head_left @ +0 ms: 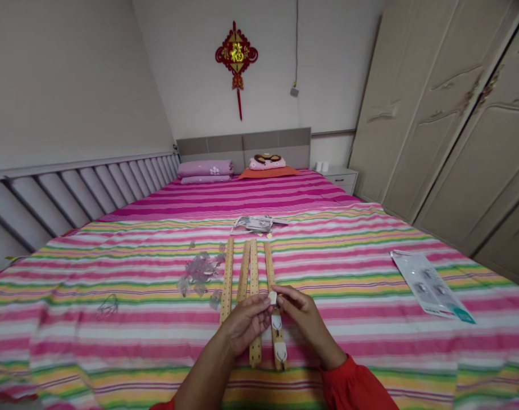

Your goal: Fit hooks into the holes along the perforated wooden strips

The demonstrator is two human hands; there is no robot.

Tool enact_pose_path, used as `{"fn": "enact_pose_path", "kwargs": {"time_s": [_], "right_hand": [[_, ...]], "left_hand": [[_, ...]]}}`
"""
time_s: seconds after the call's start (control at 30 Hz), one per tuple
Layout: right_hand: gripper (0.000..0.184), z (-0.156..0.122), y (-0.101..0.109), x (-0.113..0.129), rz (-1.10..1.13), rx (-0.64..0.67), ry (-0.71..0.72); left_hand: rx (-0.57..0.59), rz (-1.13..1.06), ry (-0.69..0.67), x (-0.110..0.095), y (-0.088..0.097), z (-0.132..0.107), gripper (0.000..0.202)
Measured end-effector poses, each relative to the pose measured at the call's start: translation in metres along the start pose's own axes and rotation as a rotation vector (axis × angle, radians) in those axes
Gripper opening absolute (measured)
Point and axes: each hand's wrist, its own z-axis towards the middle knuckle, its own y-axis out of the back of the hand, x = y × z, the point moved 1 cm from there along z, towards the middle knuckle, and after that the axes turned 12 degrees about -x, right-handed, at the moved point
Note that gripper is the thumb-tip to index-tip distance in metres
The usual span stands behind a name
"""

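Note:
A small white hook (272, 297) is pinched between the fingertips of my left hand (247, 323) and my right hand (303, 314), over a perforated wooden strip (269, 265). Lower on that same strip sit two more white hooks, an upper one (277, 323) and a lower one (280, 350), each with a metal loop. To the left lie more strips with holes: a long one (227, 273), a slanted one (243, 270) and another (254, 273) close beside it. My left hand covers part of these strips.
Crumpled clear plastic pieces (201, 267) lie left of the strips. Beyond the strips is a clear plastic packet (257, 224). A blister pack (430, 285) with hooks rests at the right, and a thin wire-like item (108, 306) at the left. Everything is on a striped bedsheet (349, 341).

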Motion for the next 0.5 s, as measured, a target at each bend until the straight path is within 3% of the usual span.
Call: {"fn": "enact_pose_path", "kwargs": {"time_s": [0.17,0.33,0.4,0.5], "right_hand": [[0.026,0.005,0.003,-0.006,0.020,-0.064,-0.024],[0.028,0.016,0.004,-0.017,0.095,-0.127,-0.182],[0.028,0.021,0.004,-0.022,0.141,-0.154,-0.238],[0.027,0.027,0.003,-0.032,0.219,-0.180,-0.339]], "left_hand": [[-0.022,0.150,-0.073,-0.004,-0.006,0.008,0.024],[-0.104,0.463,-0.332,-0.012,-0.015,0.027,0.039],[-0.118,0.503,-0.417,-0.015,-0.017,0.035,0.039],[-0.126,0.473,-0.438,-0.017,-0.017,0.048,0.037]]}}
